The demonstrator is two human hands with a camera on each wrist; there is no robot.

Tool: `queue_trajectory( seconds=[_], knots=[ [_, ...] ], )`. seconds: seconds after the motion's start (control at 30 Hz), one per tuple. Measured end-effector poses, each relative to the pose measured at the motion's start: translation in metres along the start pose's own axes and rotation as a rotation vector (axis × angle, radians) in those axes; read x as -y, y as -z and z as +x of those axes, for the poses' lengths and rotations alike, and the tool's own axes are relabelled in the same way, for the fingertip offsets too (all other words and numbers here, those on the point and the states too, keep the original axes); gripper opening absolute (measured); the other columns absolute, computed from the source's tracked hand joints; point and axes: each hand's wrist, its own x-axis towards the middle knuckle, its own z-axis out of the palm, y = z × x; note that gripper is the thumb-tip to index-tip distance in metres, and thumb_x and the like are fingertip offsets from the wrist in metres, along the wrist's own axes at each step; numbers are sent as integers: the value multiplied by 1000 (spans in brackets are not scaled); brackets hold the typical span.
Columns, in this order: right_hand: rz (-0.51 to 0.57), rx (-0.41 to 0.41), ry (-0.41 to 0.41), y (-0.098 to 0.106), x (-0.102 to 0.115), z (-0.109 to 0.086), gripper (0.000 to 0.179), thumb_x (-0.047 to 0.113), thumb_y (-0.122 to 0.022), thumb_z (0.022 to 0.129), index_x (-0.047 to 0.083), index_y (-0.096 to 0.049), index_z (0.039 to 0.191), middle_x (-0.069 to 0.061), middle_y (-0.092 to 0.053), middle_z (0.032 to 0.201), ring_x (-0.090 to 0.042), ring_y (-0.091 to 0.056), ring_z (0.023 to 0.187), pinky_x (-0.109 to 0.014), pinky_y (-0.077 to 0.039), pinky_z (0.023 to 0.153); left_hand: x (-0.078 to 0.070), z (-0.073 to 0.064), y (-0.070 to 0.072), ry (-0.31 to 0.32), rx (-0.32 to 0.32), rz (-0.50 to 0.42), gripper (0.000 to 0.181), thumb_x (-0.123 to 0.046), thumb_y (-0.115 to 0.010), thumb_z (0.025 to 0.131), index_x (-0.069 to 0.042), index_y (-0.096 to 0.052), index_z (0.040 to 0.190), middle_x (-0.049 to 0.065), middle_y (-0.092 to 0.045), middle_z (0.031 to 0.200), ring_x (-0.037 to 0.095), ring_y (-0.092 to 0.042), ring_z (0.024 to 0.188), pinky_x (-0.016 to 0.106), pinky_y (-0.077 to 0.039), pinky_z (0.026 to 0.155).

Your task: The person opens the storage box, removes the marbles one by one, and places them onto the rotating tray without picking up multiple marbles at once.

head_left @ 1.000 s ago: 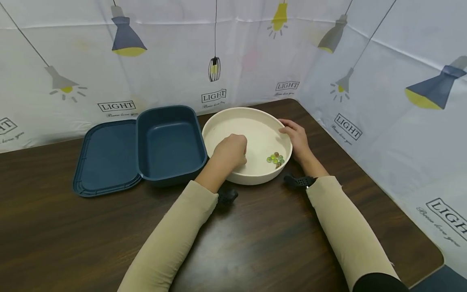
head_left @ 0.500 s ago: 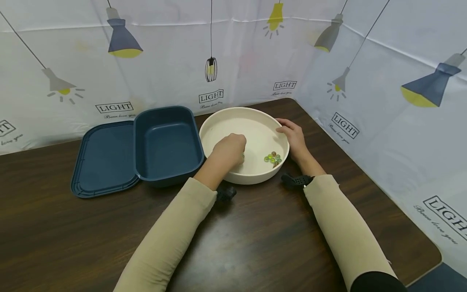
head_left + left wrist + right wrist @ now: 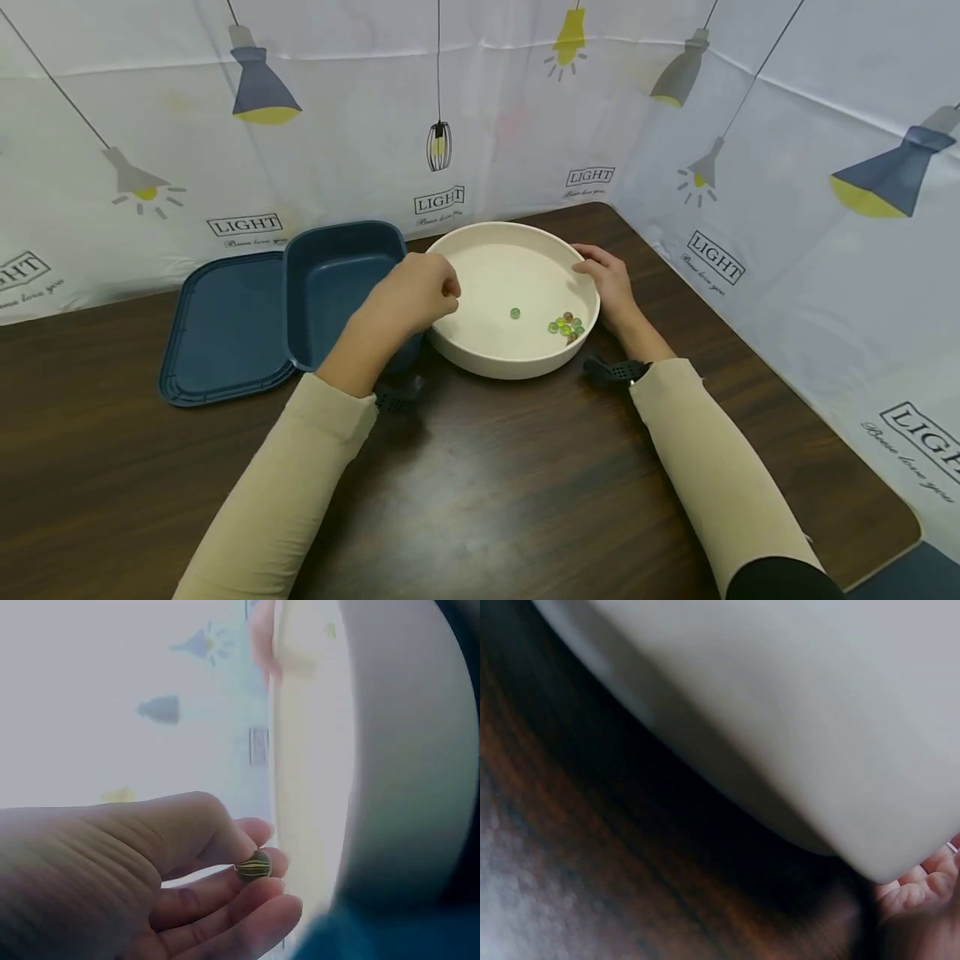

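Observation:
My left hand (image 3: 411, 293) hovers over the left rim of the cream round bowl (image 3: 504, 367), near the blue box. In the left wrist view it pinches a dark marble (image 3: 253, 868) with yellow stripes between thumb and fingers. My right hand (image 3: 612, 287) grips the bowl's right side, thumb on the rim and fingers outside. Inside the bowl, a lone green marble (image 3: 515, 313) lies near the middle. Several green, yellow and brown marbles (image 3: 566, 325) are gathered by the lower right wall. Only part of the right hand shows beside the bowl in the right wrist view.
Left of the bowl stands a deep blue box (image 3: 324, 308), partly hidden by the left hand. Its flat blue lid (image 3: 228, 329) lies against its left side on the dark wooden table (image 3: 480, 500). A lamp-print cloth (image 3: 502, 108) hangs behind and to the right.
My left hand has lifted from inside the bowl and moved left toward the box with a marble. The lone green marble has come into sight. The right hand keeps its grip on the bowl.

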Motion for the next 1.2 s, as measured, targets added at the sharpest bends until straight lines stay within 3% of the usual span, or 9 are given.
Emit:
queue_trajectory(
  seconds=[0.3, 0.53, 0.6, 0.87, 1.03, 1.2],
  knots=[
    [7, 15, -20, -1, 18, -13, 46, 4, -51, 96, -3, -55, 142, -22, -53, 145, -18, -62, 110, -20, -54, 85, 47, -23, 14, 22, -27, -16, 21, -13, -61, 100, -5, -76, 112, 11, -73, 112, 26, -67, 100, 43, -55, 89],
    [24, -1, -15, 0, 8, -6, 46, 6, -51, 97, -1, -55, 142, -20, -54, 145, -14, -62, 107, -18, -54, 83, 70, -33, 5, -3, 70, -23, 13, -17, -69, 97, -8, -78, 96, 6, -75, 95, 19, -63, 80, 34, -52, 72],
    [19, -9, -11, 0, 3, -2, 45, 7, -52, 97, 2, -56, 142, -18, -55, 144, -12, -62, 107, -16, -53, 82, 75, -33, -1, -25, 108, -46, 11, -17, -69, 96, -9, -77, 93, 6, -74, 93, 18, -62, 78, 32, -52, 70],
    [-16, -18, 6, 2, 1, -7, 44, 9, -51, 98, 4, -58, 140, -15, -56, 143, -12, -63, 108, -14, -54, 82, 92, -22, -23, -138, 235, -188, 16, -4, -63, 95, -4, -77, 103, 11, -76, 105, 22, -71, 97, 37, -58, 87],
    [-9, -29, 6, 3, 4, -6, 43, 9, -51, 97, 5, -59, 139, -14, -56, 142, -11, -62, 107, -14, -54, 81, 96, -16, -29, -128, 241, -257, 16, -2, -65, 94, 0, -75, 106, 14, -75, 106, 22, -70, 98, 37, -57, 90],
    [-22, -4, -5, -2, 4, -4, 45, 9, -50, 98, 4, -56, 142, -15, -53, 145, -9, -61, 109, -14, -53, 83, 101, -15, -30, -110, 243, -249, 16, 0, -64, 94, 1, -74, 107, 14, -74, 106, 22, -68, 97, 36, -56, 89]
  ],
)
